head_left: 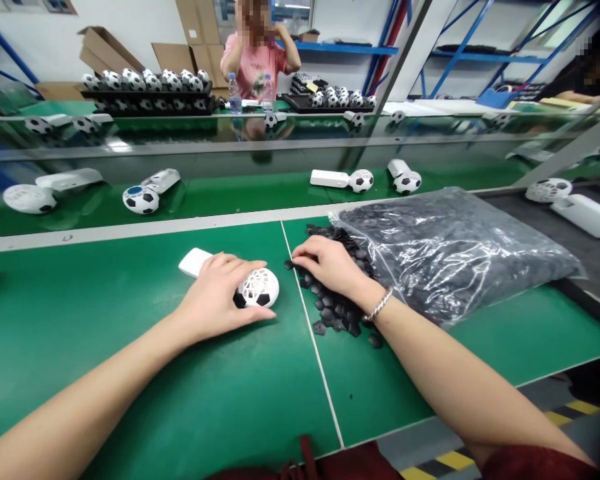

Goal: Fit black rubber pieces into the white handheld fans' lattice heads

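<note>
left of the black pentagon pile, the left hand grips a soccer-ball handheld fan between thumb and fingers. over the pile, the right hand has its fingertips together; on what, i cannot tell. a bulging plastic bag crowds the pile's right; similar fans lie beyond the pile.
</note>
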`<state>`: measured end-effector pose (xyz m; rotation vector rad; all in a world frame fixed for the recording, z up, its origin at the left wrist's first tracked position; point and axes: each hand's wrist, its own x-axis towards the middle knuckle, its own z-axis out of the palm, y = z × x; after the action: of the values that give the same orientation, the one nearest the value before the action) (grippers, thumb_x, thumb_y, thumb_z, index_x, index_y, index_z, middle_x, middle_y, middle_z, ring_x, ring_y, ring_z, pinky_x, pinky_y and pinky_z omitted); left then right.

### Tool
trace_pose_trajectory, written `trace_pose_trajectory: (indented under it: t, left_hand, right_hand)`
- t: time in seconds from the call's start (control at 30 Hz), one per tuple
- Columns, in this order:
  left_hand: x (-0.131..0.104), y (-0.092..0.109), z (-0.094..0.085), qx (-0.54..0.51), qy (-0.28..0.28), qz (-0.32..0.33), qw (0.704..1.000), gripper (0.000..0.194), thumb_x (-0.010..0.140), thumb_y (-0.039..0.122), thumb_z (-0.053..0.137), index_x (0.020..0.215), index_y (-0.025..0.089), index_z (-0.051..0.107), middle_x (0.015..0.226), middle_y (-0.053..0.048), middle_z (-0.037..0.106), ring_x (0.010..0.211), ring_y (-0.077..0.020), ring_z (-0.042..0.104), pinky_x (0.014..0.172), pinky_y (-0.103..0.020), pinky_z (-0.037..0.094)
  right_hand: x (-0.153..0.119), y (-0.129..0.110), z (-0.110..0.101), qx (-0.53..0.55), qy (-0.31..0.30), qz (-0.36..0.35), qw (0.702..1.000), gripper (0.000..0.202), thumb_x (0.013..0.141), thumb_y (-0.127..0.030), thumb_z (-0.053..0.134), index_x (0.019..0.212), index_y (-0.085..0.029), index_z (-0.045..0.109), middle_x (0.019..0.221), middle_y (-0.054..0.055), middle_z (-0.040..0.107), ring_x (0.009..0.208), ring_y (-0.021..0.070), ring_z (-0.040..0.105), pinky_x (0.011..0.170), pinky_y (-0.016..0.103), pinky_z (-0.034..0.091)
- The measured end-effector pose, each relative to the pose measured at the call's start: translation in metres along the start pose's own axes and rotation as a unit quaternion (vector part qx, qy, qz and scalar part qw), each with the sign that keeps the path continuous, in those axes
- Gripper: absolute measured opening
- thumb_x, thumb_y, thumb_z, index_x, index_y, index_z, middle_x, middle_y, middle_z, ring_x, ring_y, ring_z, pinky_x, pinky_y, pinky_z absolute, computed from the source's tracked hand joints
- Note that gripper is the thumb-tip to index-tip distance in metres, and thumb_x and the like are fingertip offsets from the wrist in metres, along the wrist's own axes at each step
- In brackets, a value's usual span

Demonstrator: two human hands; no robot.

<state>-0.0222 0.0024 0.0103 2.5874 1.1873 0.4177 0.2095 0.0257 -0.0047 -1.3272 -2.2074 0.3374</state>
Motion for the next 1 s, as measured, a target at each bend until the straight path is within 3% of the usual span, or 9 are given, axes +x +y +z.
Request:
trace_pose_trajectory:
  t: [0.17,0.33,0.47,0.6,0.73,0.87,1.0]
  left_hand:
    - [-0.003,0.004,-0.002,-0.017,-0.056,-0.008,0.998,0.065,0.07,0.049,0.062,0.127,0.023,0.042,0.124,-0.01,0.05,0.119,-0.033,0.035,0.097,-0.052,0.027]
    - [-0.006,0.005,-0.005,-0.041,-0.083,-0.017,0.996,0.065,0.073,0.037,0.061,0.131,0.022,0.035,0.134,-0.012,0.04,0.13,-0.0331,0.019,0.102,-0.057,0.016]
    - [-0.005,0.004,-0.008,-0.07,-0.104,-0.007,0.992,0.063,0.073,0.031,0.06,0.131,0.022,0.034,0.138,-0.012,0.035,0.132,-0.0334,0.014,0.102,-0.058,0.018]
    - [-0.006,0.009,-0.007,-0.082,-0.115,-0.018,0.99,0.065,0.072,0.028,0.06,0.131,0.024,0.033,0.138,-0.009,0.035,0.133,-0.0333,0.01,0.102,-0.058,0.019]
    - [-0.009,0.019,0.004,-0.08,-0.051,-0.089,0.992,0.065,0.073,0.041,0.06,0.13,0.021,0.035,0.141,-0.011,0.028,0.132,-0.0327,0.009,0.102,-0.056,0.022]
    - [-0.008,0.016,0.011,-0.105,-0.038,-0.055,0.992,0.062,0.073,0.04,0.061,0.127,0.02,0.037,0.138,-0.011,0.032,0.132,-0.0291,0.012,0.105,-0.052,0.022]
    - [-0.005,0.009,0.008,-0.121,-0.043,-0.036,0.991,0.062,0.072,0.04,0.062,0.126,0.021,0.038,0.138,-0.01,0.032,0.132,-0.0291,0.011,0.105,-0.052,0.021]
  right_hand:
    - [0.0,-0.011,0.015,-0.149,-0.091,-0.078,0.981,0.019,0.085,-0.023,0.051,0.091,-0.014,0.065,0.084,0.009,0.061,0.085,0.0209,0.05,0.074,0.032,0.042]
    - [-0.002,-0.013,0.013,-0.235,-0.103,-0.058,0.965,0.023,0.084,-0.01,0.045,0.099,-0.016,0.061,0.081,0.009,0.057,0.078,0.0199,0.051,0.063,0.029,0.042]
    - [-0.007,-0.01,0.003,-0.155,-0.105,-0.03,0.982,0.028,0.083,-0.005,0.042,0.102,-0.014,0.06,0.088,0.009,0.058,0.085,0.0189,0.054,0.073,0.029,0.045]
    - [-0.012,-0.015,-0.002,-0.045,-0.11,-0.034,0.992,0.024,0.084,-0.009,0.046,0.102,-0.014,0.061,0.095,0.008,0.06,0.088,0.017,0.056,0.082,0.03,0.045]
    - [-0.014,-0.019,-0.002,-0.014,-0.122,-0.051,0.991,0.021,0.084,-0.011,0.046,0.095,-0.015,0.064,0.089,0.007,0.061,0.084,0.0169,0.057,0.078,0.031,0.046]
    - [-0.016,-0.02,-0.003,0.046,-0.113,-0.03,0.992,0.025,0.081,-0.005,0.044,0.087,-0.016,0.065,0.08,0.005,0.06,0.075,0.0129,0.057,0.073,0.027,0.048]
    - [-0.017,-0.022,-0.003,0.117,-0.124,0.009,0.985,0.025,0.082,-0.008,0.044,0.1,-0.015,0.061,0.091,0.006,0.059,0.065,0.0089,0.057,0.066,0.025,0.049]
